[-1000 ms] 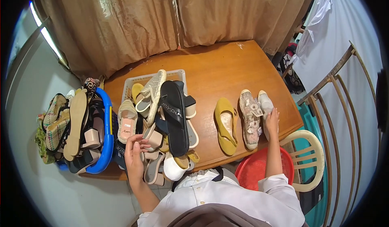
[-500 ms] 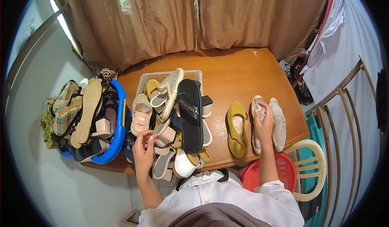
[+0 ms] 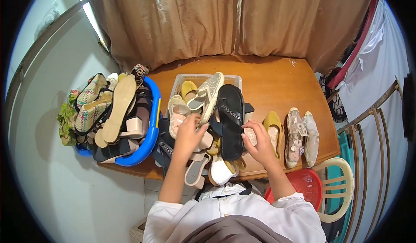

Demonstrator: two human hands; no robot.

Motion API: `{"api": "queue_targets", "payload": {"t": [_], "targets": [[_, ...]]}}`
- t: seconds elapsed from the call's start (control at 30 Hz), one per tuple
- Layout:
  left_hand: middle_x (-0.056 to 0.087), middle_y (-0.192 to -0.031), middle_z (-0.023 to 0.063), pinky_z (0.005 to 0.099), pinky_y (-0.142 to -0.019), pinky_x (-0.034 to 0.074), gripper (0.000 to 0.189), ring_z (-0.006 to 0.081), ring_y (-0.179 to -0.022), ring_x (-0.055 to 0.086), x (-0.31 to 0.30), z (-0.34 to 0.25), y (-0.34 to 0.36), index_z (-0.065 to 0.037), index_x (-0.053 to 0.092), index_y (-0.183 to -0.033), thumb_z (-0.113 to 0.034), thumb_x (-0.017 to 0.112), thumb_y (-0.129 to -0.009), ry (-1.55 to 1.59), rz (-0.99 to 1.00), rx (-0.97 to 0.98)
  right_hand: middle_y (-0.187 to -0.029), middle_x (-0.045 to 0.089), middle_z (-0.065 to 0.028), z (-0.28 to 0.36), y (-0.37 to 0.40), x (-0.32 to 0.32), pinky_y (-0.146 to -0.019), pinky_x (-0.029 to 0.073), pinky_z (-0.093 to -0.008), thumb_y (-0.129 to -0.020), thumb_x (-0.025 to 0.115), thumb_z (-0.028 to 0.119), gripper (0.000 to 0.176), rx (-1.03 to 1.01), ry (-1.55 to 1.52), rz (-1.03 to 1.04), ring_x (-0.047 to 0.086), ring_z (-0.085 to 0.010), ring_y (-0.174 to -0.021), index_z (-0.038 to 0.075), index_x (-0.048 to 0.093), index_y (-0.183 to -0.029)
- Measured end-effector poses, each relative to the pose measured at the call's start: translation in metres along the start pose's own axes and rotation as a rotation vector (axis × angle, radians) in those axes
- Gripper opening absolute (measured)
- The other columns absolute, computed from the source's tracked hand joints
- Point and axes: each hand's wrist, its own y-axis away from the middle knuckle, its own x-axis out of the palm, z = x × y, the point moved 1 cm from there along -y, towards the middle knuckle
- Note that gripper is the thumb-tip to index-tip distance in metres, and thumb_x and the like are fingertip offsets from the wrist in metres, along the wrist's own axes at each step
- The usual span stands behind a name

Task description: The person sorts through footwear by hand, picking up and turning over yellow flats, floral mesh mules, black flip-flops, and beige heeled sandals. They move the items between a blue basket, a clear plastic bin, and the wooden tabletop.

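Looks forward and down from head height. Sits near the tabletop (image 3: 275,84), facing brown curtains (image 3: 277,22) beyond.

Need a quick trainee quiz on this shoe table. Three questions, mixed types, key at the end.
1. Which hand is nearer the yellow shoe?
2. The basket heaped with shoes at the far left is: a) red, b) white, c) blue.
3. True or false: the black sandal lies strap side up.

Key:
1. The right hand.
2. c
3. True
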Motion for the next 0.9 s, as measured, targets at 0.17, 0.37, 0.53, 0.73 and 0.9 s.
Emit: {"api": "queue_targets", "payload": {"t": [0.17,0.37,0.53,0.73,0.9], "targets": [[0.055,-0.098,0.0279,0.0447,-0.081,0.046,0.044,0.0417,-0.093,0.055,0.04,0.02,-0.031,0.005,0.044,-0.105,-0.021,0.067,-0.077,-0.237,0.174,0.009,-0.1,0.056,-0.0174,0.007,0.004,-0.003,-0.089,0.042,-0.0393,-0.079,0.059,0.004,0.02,0.039,-0.009,-0.06,0.053,-0.0356,-0.103,0.002,0.056,-0.098],[0.056,-0.096,0.0327,0.0487,-0.078,0.047,0.056,0.0446,-0.087,0.058,0.078,0.053,-0.049,0.004,0.041,-0.112,-0.036,0.061,-0.079,-0.189,0.136,-0.117,-0.1,0.057,-0.0172,0.006,0.032,-0.008,-0.091,0.04,-0.0364,-0.079,0.058,0.002,0.018,0.177,0.047,-0.099,0.054,-0.0325,-0.105,0.0,0.055,-0.097],[0.054,-0.102,0.0352,0.0466,-0.087,0.044,0.062,0.0466,-0.101,0.053,0.077,0.064,-0.058,-0.003,0.04,-0.127,-0.038,0.06,-0.079,0.046,0.153,-0.119,-0.111,0.052,-0.0194,0.007,0.051,-0.002,-0.092,0.039,-0.0373,-0.079,0.061,0.01,0.037,0.24,0.006,0.029,0.05,-0.0344,-0.106,0.003,0.05,-0.114],[0.044,-0.128,0.029,0.0364,-0.1,0.034,0.075,0.0368,-0.12,0.045,0.051,0.054,-0.06,-0.004,0.029,-0.139,-0.046,0.057,-0.083,0.412,0.301,-0.134,-0.134,0.036,-0.0223,0.014,0.058,0.024,-0.105,0.026,-0.0402,-0.08,0.066,0.02,0.067,0.26,0.017,0.29,0.031,-0.0356,-0.129,0.008,0.031,-0.136],[0.054,-0.119,0.0116,0.0268,-0.091,0.039,0.053,0.0179,-0.106,0.051,-0.013,0.039,-0.065,-0.006,0.044,-0.131,-0.036,0.053,-0.089,0.554,0.341,-0.381,-0.133,0.039,-0.0232,0.01,0.054,0.031,-0.102,0.03,-0.0411,-0.078,0.068,0.025,0.068,0.265,0.036,0.292,0.035,-0.0374,-0.125,0.01,0.034,-0.135]]}}
